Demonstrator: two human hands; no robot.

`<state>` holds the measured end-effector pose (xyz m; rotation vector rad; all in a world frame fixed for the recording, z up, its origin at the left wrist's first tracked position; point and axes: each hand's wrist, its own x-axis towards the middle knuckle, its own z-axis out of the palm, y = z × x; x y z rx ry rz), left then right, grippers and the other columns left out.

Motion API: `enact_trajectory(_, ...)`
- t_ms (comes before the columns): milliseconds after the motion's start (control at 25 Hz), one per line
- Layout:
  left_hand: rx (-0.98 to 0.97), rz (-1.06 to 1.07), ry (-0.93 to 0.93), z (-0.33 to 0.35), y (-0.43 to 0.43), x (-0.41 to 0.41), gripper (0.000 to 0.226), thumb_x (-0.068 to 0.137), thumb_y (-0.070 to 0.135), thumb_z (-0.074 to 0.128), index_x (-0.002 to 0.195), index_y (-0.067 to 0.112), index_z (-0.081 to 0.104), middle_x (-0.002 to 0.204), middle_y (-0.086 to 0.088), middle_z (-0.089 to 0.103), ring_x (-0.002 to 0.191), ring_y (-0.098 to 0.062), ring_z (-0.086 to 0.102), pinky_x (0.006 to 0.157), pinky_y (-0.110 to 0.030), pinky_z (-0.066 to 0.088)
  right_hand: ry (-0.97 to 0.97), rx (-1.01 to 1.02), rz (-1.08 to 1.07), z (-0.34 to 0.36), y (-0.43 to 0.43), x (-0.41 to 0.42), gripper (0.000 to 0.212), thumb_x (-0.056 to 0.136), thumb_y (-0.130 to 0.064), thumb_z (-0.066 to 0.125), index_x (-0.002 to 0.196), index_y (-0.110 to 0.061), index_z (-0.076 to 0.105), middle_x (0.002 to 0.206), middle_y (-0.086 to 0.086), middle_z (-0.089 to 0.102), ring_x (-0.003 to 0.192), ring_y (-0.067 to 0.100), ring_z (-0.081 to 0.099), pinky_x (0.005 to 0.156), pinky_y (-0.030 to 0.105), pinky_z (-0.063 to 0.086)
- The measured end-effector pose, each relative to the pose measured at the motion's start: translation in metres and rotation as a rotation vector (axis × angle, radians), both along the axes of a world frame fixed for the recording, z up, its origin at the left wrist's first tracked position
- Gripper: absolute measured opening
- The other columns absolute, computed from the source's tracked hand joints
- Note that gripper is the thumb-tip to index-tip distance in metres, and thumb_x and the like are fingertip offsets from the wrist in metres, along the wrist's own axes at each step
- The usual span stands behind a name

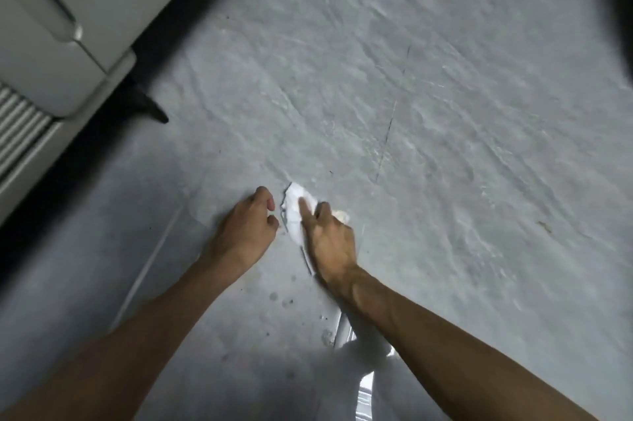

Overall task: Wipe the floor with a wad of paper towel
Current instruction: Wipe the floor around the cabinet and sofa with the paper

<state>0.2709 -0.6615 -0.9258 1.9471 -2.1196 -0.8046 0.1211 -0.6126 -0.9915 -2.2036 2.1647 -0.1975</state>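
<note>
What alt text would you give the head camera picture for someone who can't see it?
A person's right hand holds a white wad of paper towel down on the grey floor, index finger laid along it. The left hand is just beside it, fingers loosely curled, holding nothing. White furniture on dark legs stands upper left.

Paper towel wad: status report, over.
Right hand holds paper towel wad to floor, index finger on top. Left hand beside it, loosely curled, holding nothing. Dark spots on floor near wrists.
</note>
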Motion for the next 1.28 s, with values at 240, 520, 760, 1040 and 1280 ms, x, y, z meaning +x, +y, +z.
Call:
enact_trajectory(240,-0.021,0.003,-0.029,-0.007,0.006,0.037,0.014,0.083,0.012,0.055,0.094,0.013,0.046,0.105,-0.009,0.054,0.090,-0.029,0.055,0.067,-0.032,0.044,0.032,0.150,0.385,0.011,-0.040,-0.085,0.050,0.092,-0.019,0.045,0.140,-0.030,0.039,0.103,0.009,0.056,0.075,0.030,0.059,0.056,0.032,0.038)
enact_trajectory(520,-0.118,-0.091,-0.061,-0.011,-0.007,0.032,0.015,0.079,0.008,0.054,0.094,0.008,0.050,0.107,-0.011,0.054,0.105,-0.027,0.051,0.086,-0.034,0.043,-0.055,0.092,-0.136,0.003,-0.085,-0.006,0.045,0.099,-0.025,0.038,0.143,-0.016,0.038,0.113,0.014,0.054,0.080,0.034,0.063,0.058,0.037,0.041)
enact_trajectory(760,-0.065,-0.002,-0.031,-0.012,-0.020,0.028,0.015,0.082,0.009,0.056,0.091,0.014,0.045,0.101,-0.007,0.054,0.074,-0.019,0.045,0.054,-0.025,0.038,-0.037,0.258,0.676,0.017,-0.062,-0.064,0.045,0.092,-0.031,0.027,0.130,-0.030,0.051,0.104,0.005,0.060,0.082,0.026,0.059,0.066,0.027,0.043)
enact_trajectory(1040,-0.004,-0.174,-0.143,-0.016,-0.041,0.012,0.019,0.083,0.009,0.052,0.101,0.005,0.049,0.127,-0.016,0.046,0.124,-0.029,0.040,0.101,-0.036,0.037,-0.111,0.055,-0.110,0.008,-0.107,-0.031,0.038,0.099,-0.035,0.035,0.125,-0.014,0.052,0.098,0.012,0.063,0.077,0.034,0.066,0.054,0.032,0.034)
enact_trajectory(1280,0.066,-0.155,-0.278,-0.015,-0.053,-0.013,0.030,0.083,0.015,0.050,0.111,0.005,0.045,0.114,-0.014,0.052,0.110,-0.029,0.049,0.081,-0.035,0.043,-0.137,0.100,0.236,0.011,-0.064,-0.128,0.035,0.097,-0.037,0.033,0.123,-0.033,0.055,0.093,0.003,0.064,0.074,0.027,0.063,0.060,0.032,0.048)
